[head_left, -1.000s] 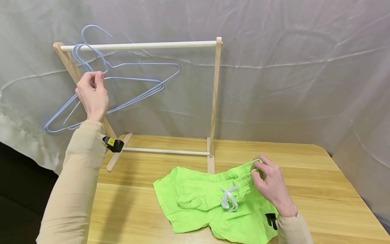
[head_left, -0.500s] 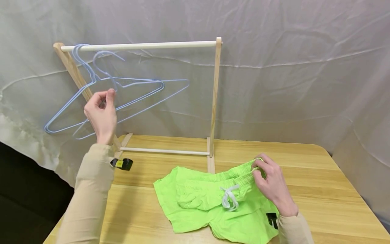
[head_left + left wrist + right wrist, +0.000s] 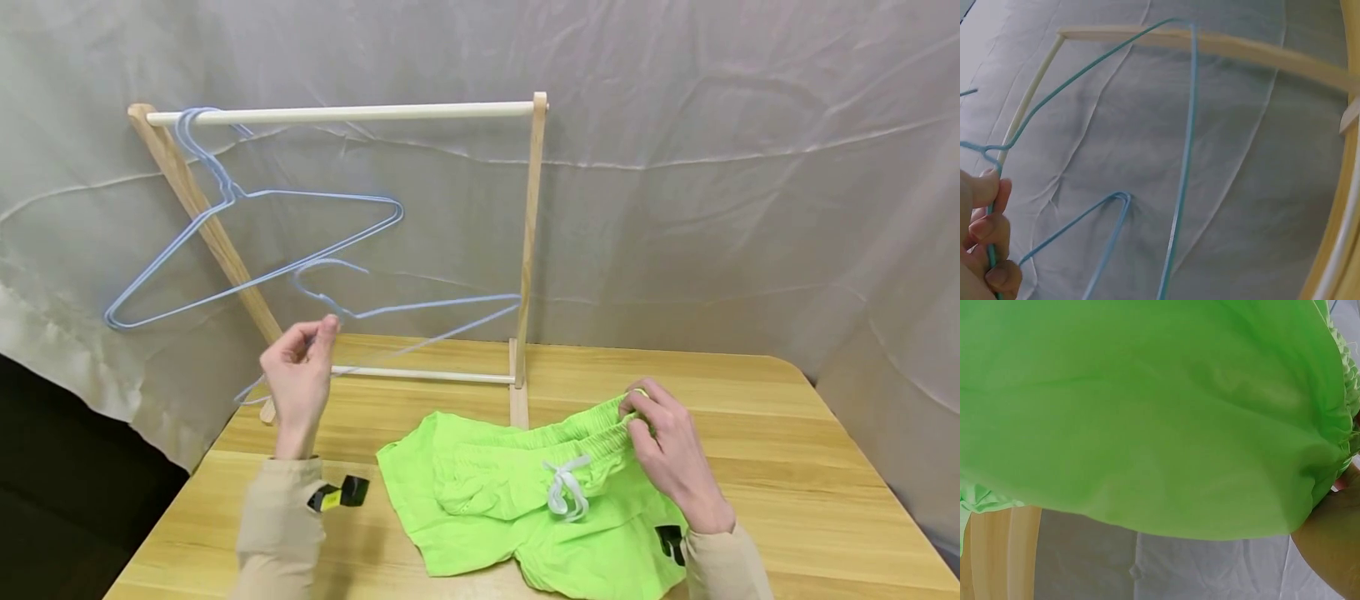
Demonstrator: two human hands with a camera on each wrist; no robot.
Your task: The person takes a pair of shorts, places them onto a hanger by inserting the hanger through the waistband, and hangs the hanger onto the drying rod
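My left hand point(image 3: 300, 375) pinches a light blue wire hanger point(image 3: 435, 304) just below its hook, off the rack and above the table. In the left wrist view the fingers point(image 3: 991, 228) are curled round the wire of that hanger point(image 3: 1188, 144). On the right, my right hand point(image 3: 671, 450) grips the elastic waistband of bright green drawstring shorts point(image 3: 495, 492), lifting that end a little. A white bow is tied at their front. Green cloth point(image 3: 1147, 437) fills most of the right wrist view and hides the fingertips.
A wooden rack point(image 3: 530, 225) with a white top rail point(image 3: 375, 112) stands at the back left of the table. Several blue hangers point(image 3: 322, 250) hang at the rail's left end. Grey cloth point(image 3: 712, 225) covers the wall behind the wooden table point(image 3: 765, 467).
My left hand has come down and to the right, carrying the hanger away from the rail. The right hand and the shorts have hardly moved.
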